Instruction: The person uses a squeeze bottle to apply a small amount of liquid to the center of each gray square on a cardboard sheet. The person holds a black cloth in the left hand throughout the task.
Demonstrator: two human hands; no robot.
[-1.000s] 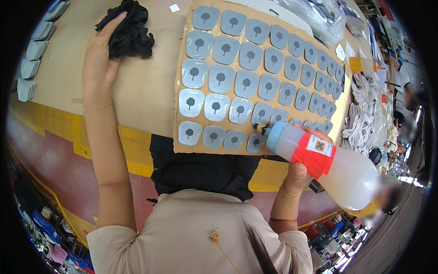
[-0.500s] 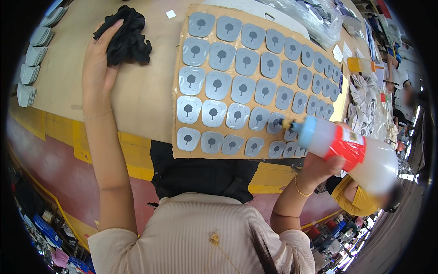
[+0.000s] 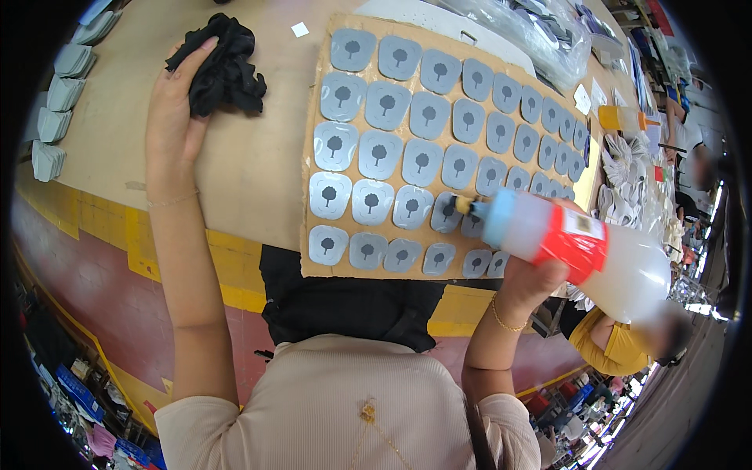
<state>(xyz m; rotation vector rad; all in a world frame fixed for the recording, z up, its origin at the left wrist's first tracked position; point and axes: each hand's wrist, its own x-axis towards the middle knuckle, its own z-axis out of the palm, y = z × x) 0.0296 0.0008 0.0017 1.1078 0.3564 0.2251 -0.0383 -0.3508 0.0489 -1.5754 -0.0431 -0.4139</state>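
Note:
My right hand (image 3: 540,274) is wrapped round a squeeze bottle (image 3: 627,262) of cloudy white plastic with a red band, a light-blue cap and a dark-tipped nozzle. The bottle lies nearly level in the air, its nozzle pointing left over a grey patch (image 3: 447,211) in the fourth row. Several such rounded-square patches with dark tree prints lie in rows on a cardboard sheet (image 3: 308,243). At the far left my left hand (image 3: 182,86) grips a crumpled black cloth (image 3: 227,66) on the table.
Stacks of grey pieces (image 3: 55,125) line the table's left edge. Beyond the cardboard lie a white board (image 3: 407,11) and a clear plastic bag (image 3: 560,47). To the right are an orange-yellow bottle (image 3: 619,118) and white pieces (image 3: 619,168). A person in a yellow top (image 3: 599,338) sits at the right.
My right hand has moved the bottle left along the fourth row, its nozzle passing from one patch to a patch further left. My left hand still holds the cloth, hardly moved.

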